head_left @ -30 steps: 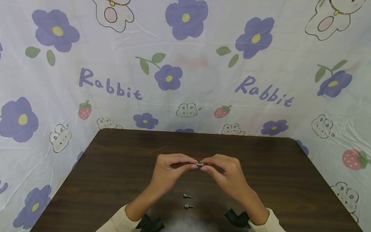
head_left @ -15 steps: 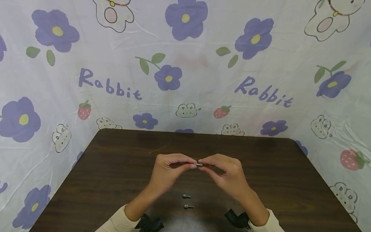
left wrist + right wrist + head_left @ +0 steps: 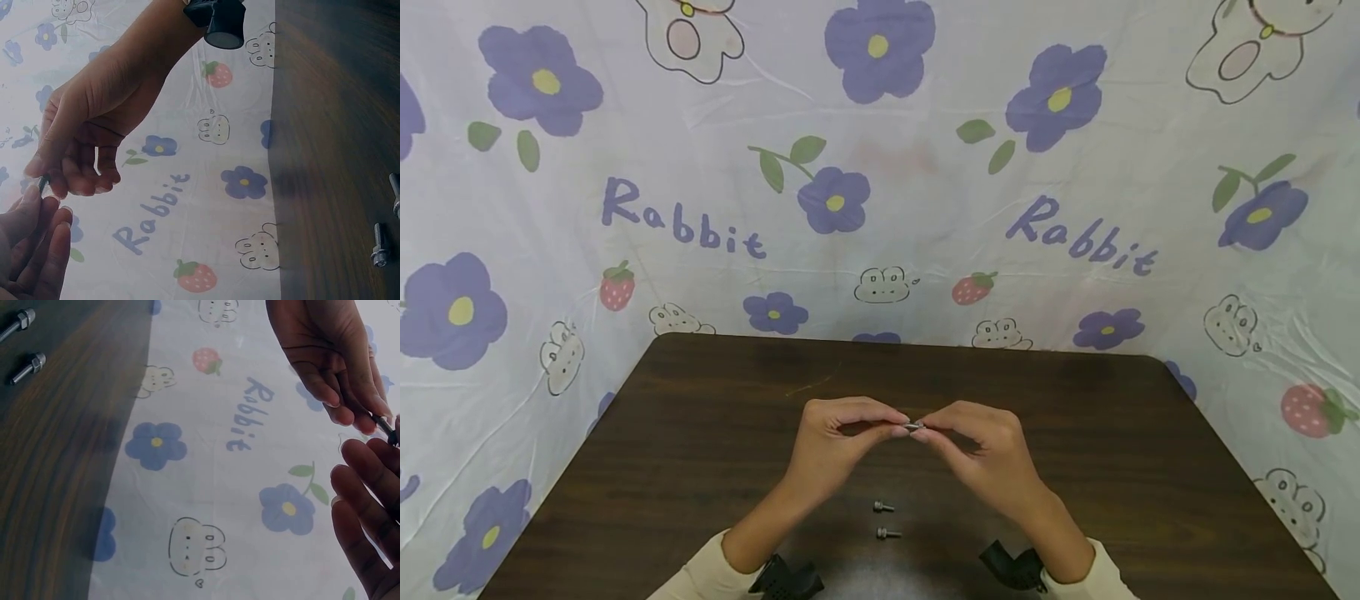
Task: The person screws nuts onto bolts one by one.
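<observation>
Above the middle of the dark table, a small metal bolt (image 3: 913,427) lies roughly level between my two hands. My left hand (image 3: 830,442) pinches its left end between thumb and forefinger. My right hand (image 3: 1000,450) has thumb and fingertips around the right end. In the right wrist view a bare stretch of shank (image 3: 382,424) shows, with a darker, wider part towards my right fingers. Fingertips cover most of the bolt in the left wrist view. Two similar bolts, one farther (image 3: 883,507) and one nearer (image 3: 888,533), lie on the table between my forearms, heads to the left.
The brown wood-grain table (image 3: 700,467) runs back to a white cloth (image 3: 925,225) printed with flowers and rabbits. A thin yellowish mark (image 3: 811,386) shows on the tabletop beyond my left hand. Black camera mounts sit at both wrists, the left one (image 3: 788,577) near the table's front.
My right fingertips shift slightly at the bolt's right end. My left hand stays nearly still, and the two bolts on the table have not moved.
</observation>
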`<state>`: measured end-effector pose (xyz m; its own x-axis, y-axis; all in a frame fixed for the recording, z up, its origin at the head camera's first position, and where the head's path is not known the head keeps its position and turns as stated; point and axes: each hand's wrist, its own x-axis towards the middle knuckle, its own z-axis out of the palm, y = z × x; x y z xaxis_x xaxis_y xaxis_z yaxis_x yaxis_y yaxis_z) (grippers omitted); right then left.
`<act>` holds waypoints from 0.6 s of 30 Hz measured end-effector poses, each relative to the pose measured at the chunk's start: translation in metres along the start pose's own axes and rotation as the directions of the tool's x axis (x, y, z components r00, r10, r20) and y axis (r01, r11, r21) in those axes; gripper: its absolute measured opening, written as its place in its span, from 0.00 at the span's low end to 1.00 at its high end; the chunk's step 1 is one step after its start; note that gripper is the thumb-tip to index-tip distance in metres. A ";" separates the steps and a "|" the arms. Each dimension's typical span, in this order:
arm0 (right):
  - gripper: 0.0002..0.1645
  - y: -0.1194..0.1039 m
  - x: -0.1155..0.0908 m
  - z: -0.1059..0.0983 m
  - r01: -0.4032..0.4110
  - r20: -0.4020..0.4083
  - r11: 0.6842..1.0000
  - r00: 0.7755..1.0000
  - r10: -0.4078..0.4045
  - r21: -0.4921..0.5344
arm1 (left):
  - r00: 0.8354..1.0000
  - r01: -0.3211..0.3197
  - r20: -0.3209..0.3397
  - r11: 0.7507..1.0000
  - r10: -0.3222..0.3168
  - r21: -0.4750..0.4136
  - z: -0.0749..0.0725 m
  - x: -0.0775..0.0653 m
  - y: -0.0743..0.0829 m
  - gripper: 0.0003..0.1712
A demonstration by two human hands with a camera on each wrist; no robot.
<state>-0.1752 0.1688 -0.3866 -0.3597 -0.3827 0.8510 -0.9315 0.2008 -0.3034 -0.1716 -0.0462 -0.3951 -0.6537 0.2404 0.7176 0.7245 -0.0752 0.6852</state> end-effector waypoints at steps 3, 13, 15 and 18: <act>0.13 0.001 -0.001 0.000 -0.012 0.011 1.000 1.000 0.012 0.000 | 1.000 -0.002 0.003 1.000 0.002 -0.004 0.000 0.000 -0.001 0.06; 0.13 0.003 -0.001 0.003 -0.037 0.036 0.999 0.999 0.037 0.005 | 1.000 0.000 -0.002 1.000 0.000 0.017 -0.003 0.000 0.000 0.05; 0.13 0.002 -0.002 0.002 -0.060 0.044 0.998 0.997 0.060 0.000 | 1.000 0.003 0.000 1.000 -0.003 0.016 -0.003 0.000 0.000 0.05; 0.12 0.001 -0.003 0.002 -0.088 0.044 0.996 0.995 0.088 -0.007 | 1.000 0.003 0.006 1.000 -0.003 0.013 -0.003 -0.001 0.000 0.06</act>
<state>-0.1746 0.1687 -0.3902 -0.4424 -0.4027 0.8014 -0.8958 0.2403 -0.3738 -0.1719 -0.0488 -0.3952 -0.6549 0.2462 0.7145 0.7250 -0.0619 0.6859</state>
